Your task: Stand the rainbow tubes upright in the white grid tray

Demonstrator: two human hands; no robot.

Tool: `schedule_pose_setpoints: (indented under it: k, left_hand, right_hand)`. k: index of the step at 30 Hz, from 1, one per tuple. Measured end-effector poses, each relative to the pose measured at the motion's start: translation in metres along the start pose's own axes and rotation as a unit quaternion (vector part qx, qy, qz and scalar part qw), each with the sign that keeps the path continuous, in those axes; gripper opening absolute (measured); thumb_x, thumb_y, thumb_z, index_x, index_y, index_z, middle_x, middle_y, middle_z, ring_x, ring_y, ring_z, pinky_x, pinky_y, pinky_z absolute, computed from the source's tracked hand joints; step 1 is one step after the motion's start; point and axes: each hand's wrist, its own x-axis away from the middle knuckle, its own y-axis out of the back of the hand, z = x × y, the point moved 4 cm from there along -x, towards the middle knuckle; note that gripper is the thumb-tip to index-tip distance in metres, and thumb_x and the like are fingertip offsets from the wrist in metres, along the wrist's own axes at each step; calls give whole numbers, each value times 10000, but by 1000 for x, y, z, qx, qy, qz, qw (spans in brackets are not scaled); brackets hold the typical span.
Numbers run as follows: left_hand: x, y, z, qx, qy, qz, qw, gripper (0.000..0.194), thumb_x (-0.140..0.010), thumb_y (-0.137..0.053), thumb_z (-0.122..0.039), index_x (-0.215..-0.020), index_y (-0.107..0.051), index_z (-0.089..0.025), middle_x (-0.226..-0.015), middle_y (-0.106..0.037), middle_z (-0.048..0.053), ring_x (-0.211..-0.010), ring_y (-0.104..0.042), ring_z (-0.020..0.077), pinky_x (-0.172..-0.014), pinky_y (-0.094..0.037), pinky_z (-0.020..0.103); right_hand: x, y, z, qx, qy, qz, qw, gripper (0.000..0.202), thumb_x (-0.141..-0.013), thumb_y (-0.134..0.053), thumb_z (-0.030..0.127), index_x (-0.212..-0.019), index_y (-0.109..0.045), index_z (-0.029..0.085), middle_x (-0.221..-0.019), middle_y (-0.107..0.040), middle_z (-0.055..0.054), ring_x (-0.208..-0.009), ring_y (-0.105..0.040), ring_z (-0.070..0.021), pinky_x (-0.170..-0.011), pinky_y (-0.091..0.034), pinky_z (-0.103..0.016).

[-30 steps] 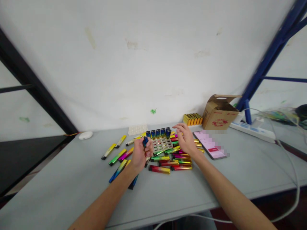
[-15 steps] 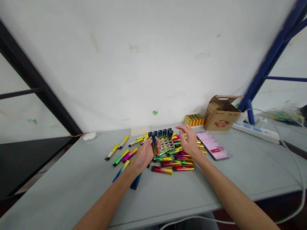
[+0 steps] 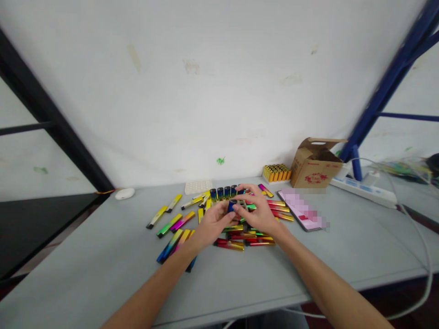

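Observation:
Between my two hands a dark blue tube [image 3: 232,205] is held with its round end up. My left hand [image 3: 213,223] wraps round it from the left, and the fingertips of my right hand [image 3: 256,211] close on it from the right. Just behind, several blue-and-gold tubes [image 3: 220,193] stand upright in a row in a pale holder with holes [image 3: 243,203], mostly hidden by my fingers. Around and below my hands lie many flat coloured sticks, among them red-and-gold ones [image 3: 229,245], yellow ones [image 3: 157,217] and a blue-yellow one [image 3: 169,246].
A pale perforated tray [image 3: 199,187] lies by the wall. Orange tubes [image 3: 277,173] fill another tray beside an open cardboard box [image 3: 313,171]. A phone [image 3: 302,210] lies to the right, near a white power strip [image 3: 365,190]. A small white case [image 3: 125,193] is at left.
My right hand has moved left and closed on the dark blue tube in my left hand. The tube is now more upright. Near my left forearm, more sticks show.

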Motion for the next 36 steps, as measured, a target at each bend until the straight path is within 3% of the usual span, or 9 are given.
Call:
schedule_pose_setpoints:
  k: [5, 9, 14, 17, 19, 21, 28, 32, 36]
  left_hand:
    - [-1, 1, 1, -99, -56, -20, 993, 301, -794, -671, -316, -1036, -612, -148, -1007, -684, 93, -913, -649, 203, -873, -512, 365]
    - [6, 11, -13, -202, -119, -99, 967, 201, -822, -619, -295, -979, -628, -171, -1000, -690, 77, -934, -645, 202, -875, -483, 329]
    - [13, 34, -36, -383, -222, -230, 867, 100, -853, -535, -267, -863, -609, -201, -859, -661, 45, -848, -606, 206, -848, -446, 339]
    - [11, 40, -40, -508, -246, -238, 790, 76, -836, -520, -252, -828, -583, -210, -868, -637, 55, -913, -564, 246, -903, -398, 394]
    - [8, 44, -37, -568, -237, -249, 748, 118, -827, -520, -264, -915, -571, -204, -954, -626, 79, -982, -543, 272, -930, -376, 422]
    - [5, 49, -33, -592, -228, -269, 725, 271, -820, -529, -297, -1066, -531, -183, -1067, -596, 110, -1048, -526, 288, -943, -376, 431]
    - [-7, 59, -7, -633, -126, -177, 743, 659, -799, -578, -468, -1329, -377, -131, -1260, -552, 180, -1193, -489, 336, -1043, -304, 509]
    - [-7, 54, -1, -653, -91, -116, 743, 704, -775, -595, -553, -1333, -397, -172, -1319, -535, 172, -1233, -466, 374, -1095, -109, 625]
    - [-6, 52, -1, -652, -79, -94, 748, 687, -780, -598, -558, -1326, -418, -181, -1325, -531, 173, -1260, -441, 383, -1094, -92, 642]
  right_hand:
    - [-2, 4, -4, -11, -10, -13, 1000, 87, -809, -634, 252, -876, -683, 223, -1108, -591, -92, -1059, -570, -232, -926, -467, -438]
    - [-4, 15, -17, -46, -43, -97, 993, 115, -849, -596, 275, -925, -665, 224, -1119, -571, -93, -1072, -572, -218, -953, -460, -435]
    - [-4, 17, -26, -18, -51, -107, 993, 151, -861, -596, 317, -961, -674, 236, -1199, -534, -100, -1039, -573, -226, -954, -461, -460]
    - [-3, 12, -28, 6, -43, -76, 996, 159, -865, -594, 321, -964, -690, 243, -1228, -524, -102, -1029, -563, -233, -927, -475, -473]
    - [-2, 9, -31, 15, -42, -64, 997, 164, -865, -594, 319, -967, -698, 243, -1245, -517, -103, -1030, -555, -233, -918, -479, -473]
    - [-1, 7, -36, 21, -45, -56, 997, 168, -865, -597, 323, -968, -704, 246, -1257, -512, -100, -1040, -549, -234, -921, -477, -475]
    - [0, 6, -46, 31, -55, -43, 997, 176, -852, -614, 333, -972, -718, 256, -1232, -536, -91, -1051, -549, -234, -916, -478, -461]
    - [0, 4, -42, 35, -44, -13, 998, 175, -848, -626, 314, -984, -724, 268, -1271, -534, -87, -1073, -548, -239, -889, -485, -446]
    - [-1, 1, -41, 39, -43, 1, 998, 172, -856, -613, 309, -985, -721, 270, -1292, -528, -84, -1090, -541, -242, -897, -479, -452]
